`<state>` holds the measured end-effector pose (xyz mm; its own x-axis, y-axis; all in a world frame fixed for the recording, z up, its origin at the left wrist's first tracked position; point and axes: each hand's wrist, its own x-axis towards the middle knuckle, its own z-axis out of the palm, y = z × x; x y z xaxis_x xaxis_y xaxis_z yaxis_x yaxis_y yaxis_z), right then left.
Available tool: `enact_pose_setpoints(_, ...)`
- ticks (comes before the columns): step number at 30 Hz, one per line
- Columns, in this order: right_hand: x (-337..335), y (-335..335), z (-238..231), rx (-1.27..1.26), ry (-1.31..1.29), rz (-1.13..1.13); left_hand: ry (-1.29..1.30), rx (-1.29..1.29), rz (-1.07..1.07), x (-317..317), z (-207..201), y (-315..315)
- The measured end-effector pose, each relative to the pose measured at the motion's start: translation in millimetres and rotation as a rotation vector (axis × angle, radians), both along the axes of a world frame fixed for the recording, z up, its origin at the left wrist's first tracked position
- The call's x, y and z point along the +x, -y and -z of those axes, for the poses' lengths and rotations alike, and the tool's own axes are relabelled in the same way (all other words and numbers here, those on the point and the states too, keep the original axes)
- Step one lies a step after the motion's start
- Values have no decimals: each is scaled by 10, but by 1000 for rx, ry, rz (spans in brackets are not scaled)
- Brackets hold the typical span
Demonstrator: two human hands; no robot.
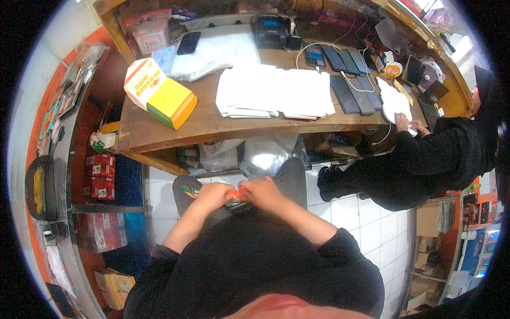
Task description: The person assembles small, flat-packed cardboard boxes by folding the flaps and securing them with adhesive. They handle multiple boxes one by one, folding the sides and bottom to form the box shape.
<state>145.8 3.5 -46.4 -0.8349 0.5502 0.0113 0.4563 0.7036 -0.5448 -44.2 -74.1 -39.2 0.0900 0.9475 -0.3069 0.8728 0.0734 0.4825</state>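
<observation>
Over my lap, both hands grip an orange, white and green printed card piece (232, 195), mostly hidden by my fingers. My left hand (214, 196) is closed on its left part, and a green corner shows past the wrist. Close beside it, my right hand (262, 193) is closed on the right part. On the wooden desk (159, 137) ahead stands a folded carton box (169, 102) in white, yellow, orange and green, its flap raised. A stack of white card sheets (273, 91) lies right of the box.
Several phones (345, 94) with white cables lie on the desk, and another phone (188, 43) rests near a plastic-wrapped pack (218, 53). At right a co-worker (425, 165) in black handles white sheets (390, 101). Red boxes (101, 178) fill a left shelf.
</observation>
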Motion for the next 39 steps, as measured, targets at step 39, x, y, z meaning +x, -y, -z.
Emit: enact_pose_setpoints(39,22,-25,-33,115,-233,-365,417,-235,231,-138,121,-181)
